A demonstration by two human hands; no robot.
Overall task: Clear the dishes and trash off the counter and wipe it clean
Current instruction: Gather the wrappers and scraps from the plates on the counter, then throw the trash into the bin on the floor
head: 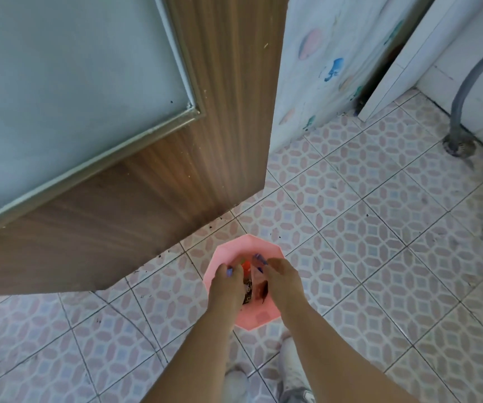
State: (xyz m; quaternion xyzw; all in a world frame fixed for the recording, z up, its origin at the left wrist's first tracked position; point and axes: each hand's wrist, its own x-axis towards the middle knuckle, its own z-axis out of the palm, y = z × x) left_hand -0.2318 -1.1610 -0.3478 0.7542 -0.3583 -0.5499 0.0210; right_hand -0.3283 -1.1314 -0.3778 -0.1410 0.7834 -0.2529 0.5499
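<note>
Left hand [225, 286], right hand [282, 282] over pink bin [225, 252] of trash [247, 290].

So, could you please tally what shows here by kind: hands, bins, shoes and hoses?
Hands: 2, the left hand and the right hand, both over the bin
Bins: 1, the pink bin
Shoes: 2, the left shoe and the right shoe
Hoses: 1, the grey hose
Total: 6

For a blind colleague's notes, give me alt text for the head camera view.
The left hand and right hand reach into a pink bin holding wrappers on a tiled floor, beside a wooden door.
</note>
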